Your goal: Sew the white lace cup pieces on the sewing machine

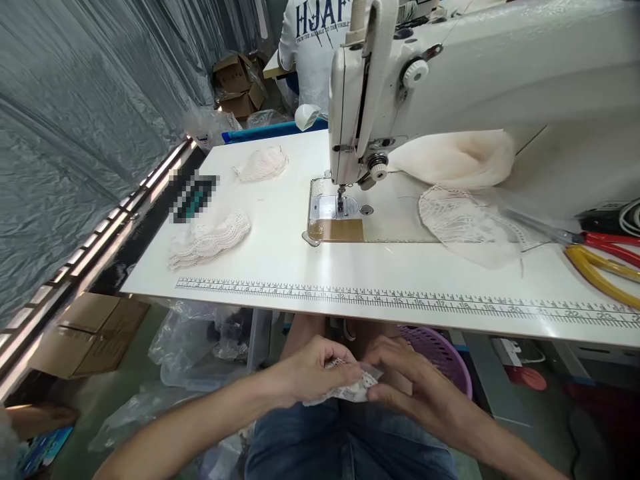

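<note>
Over my lap, below the table's front edge, my left hand (327,370) is closed on a small piece of white lace fabric (353,390). My right hand (400,373) pinches the right end of the same piece between thumb and fingers. Part of the lace is hidden behind my fingers. Above and ahead stands a white sewing machine (350,113), its presser foot (341,200) over the metal needle plate. On the table's left lie a stack of lace pieces (213,237) and one pale fabric piece (263,165). Another sheer lace piece (465,223) rests right of the needle.
Scissors with red and yellow handles (600,257) lie at the table's right. A printed ruler strip (400,299) runs along the front edge. Beneath are a purple basket (457,357) and plastic bags (190,340). A cardboard box (87,333) stands left; a person (315,60) sits beyond.
</note>
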Tool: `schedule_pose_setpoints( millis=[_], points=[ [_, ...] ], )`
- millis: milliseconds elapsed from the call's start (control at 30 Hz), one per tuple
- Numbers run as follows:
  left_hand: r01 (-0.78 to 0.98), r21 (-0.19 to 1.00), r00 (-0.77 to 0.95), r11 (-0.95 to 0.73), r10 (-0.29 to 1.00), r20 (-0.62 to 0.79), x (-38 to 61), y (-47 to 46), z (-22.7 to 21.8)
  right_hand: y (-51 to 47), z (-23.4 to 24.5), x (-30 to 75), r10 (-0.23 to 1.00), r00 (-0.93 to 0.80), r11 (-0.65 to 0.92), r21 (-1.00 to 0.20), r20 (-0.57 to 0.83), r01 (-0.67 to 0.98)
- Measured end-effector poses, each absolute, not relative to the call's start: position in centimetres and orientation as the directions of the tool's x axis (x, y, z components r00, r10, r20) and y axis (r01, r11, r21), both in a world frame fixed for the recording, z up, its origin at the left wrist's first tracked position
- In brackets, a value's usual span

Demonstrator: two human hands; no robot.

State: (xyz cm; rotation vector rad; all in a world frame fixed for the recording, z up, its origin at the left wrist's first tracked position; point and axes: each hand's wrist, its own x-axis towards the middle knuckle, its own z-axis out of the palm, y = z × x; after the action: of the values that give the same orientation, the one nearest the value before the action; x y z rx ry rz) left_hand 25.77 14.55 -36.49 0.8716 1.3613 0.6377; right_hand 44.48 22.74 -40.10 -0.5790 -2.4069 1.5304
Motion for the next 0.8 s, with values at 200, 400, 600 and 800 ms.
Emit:
schedule_pose_setpoints(
  millis=[200,400,600,800],
  points=[
    [0.211,0.870,0.079,0.446,0.879,-0.470,24.9,13.8,-36.7,22.9,-40.7,43.7,0.344,-0.911,-0.119,-0.973,-0.226,0.197],
    [0.195,0.890,0.125,0.412,0.890,-0.439,25.3,14.0,-37.1,22.9,-40.3,43.8,0.378,-0.886,-0.084,-0.963,-0.268,0.255],
    [0.112,0.885,0.104,0.451,0.881,-0.462,25.5,14.0,-37.2,22.9,-40.6,44.5,0.494,-0.862,0.243,-0.933,-0.116,0.265],
    [-0.064,0.791,0.089,0.608,0.793,-0.602,25.6,13.9,-37.8,21.9,-40.2,45.1,0.523,-0.775,0.677,-0.725,0.355,0.125]
  ],
)
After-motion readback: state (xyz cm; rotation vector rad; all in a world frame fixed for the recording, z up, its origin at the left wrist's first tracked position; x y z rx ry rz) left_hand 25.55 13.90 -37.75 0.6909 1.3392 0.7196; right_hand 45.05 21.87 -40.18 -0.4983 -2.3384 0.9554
